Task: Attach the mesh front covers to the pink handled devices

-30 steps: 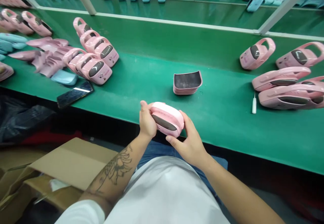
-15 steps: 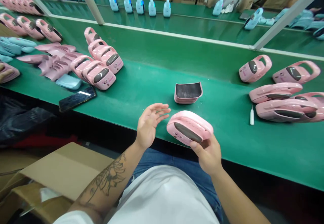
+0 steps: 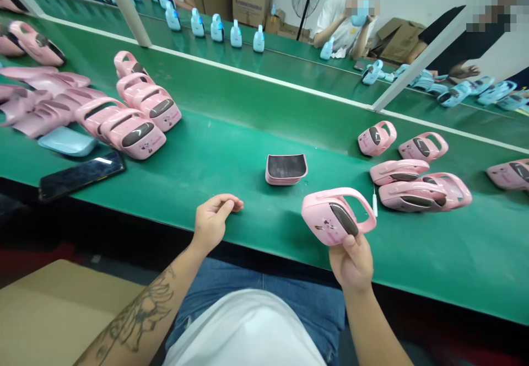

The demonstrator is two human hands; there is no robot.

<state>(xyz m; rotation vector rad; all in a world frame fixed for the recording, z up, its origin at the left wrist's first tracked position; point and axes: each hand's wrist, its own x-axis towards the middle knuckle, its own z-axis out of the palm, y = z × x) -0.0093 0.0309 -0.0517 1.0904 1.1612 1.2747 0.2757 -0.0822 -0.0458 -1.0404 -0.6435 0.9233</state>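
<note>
In my right hand (image 3: 353, 264) is a pink plastic housing (image 3: 326, 225) with a loop handle, a dark glossy window and a small printed picture. My thumb and fingers grip its lower edge, and the handle points right. My left hand (image 3: 211, 220) hovers over the front of the bench, its thumb against the curled fingers, with nothing visible in it. Beyond and between the hands lies a short stack of curved pink panels (image 3: 286, 180) with a dark face on top.
Several pink housings (image 3: 142, 134) stand at left beside loose pink shells (image 3: 53, 101), a light-blue shell (image 3: 68, 141) and a phone (image 3: 82, 174). More pink housings (image 3: 413, 192) and a white-handled tool (image 3: 374, 203) lie at right. Across the divider, people sit near blue housings (image 3: 236, 35).
My right hand has turned the pink housing so its printed face shows and its handle points right. The left hand has drawn away to the left and its fingers have closed. The view has shifted.
</note>
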